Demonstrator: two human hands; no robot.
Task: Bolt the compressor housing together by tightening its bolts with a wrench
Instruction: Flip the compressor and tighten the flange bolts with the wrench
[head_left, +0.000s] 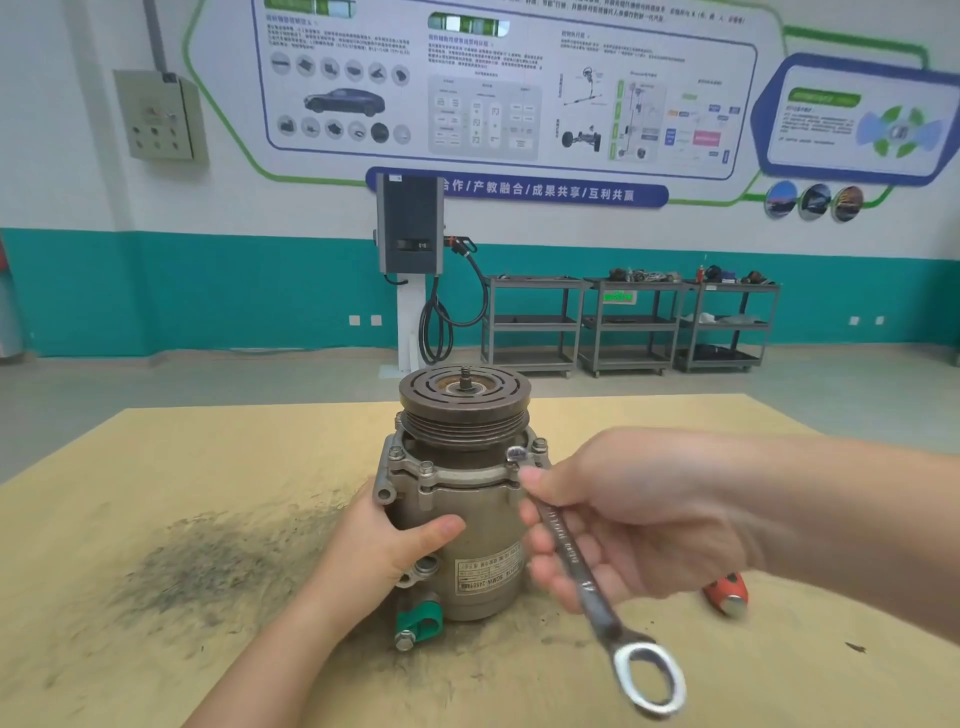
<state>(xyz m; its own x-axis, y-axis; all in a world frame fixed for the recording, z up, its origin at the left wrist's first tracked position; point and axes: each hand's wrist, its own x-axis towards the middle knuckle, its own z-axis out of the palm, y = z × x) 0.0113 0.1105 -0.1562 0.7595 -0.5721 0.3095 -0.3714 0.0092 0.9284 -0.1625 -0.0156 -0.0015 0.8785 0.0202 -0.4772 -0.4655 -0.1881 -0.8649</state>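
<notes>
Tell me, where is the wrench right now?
In the head view, right of centre: the right hand grips the wrench, its far end on a bolt at the compressor flange.

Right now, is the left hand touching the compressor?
Touching. The head view shows the left hand wrapped on the compressor body, its thumb pressed flat against the front with no gap, while the right hand holds the wrench.

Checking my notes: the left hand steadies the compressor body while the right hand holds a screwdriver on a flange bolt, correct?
Not quite. In the head view the right hand holds a wrench, not a screwdriver, on a flange bolt. The left hand does steady the compressor.
</notes>
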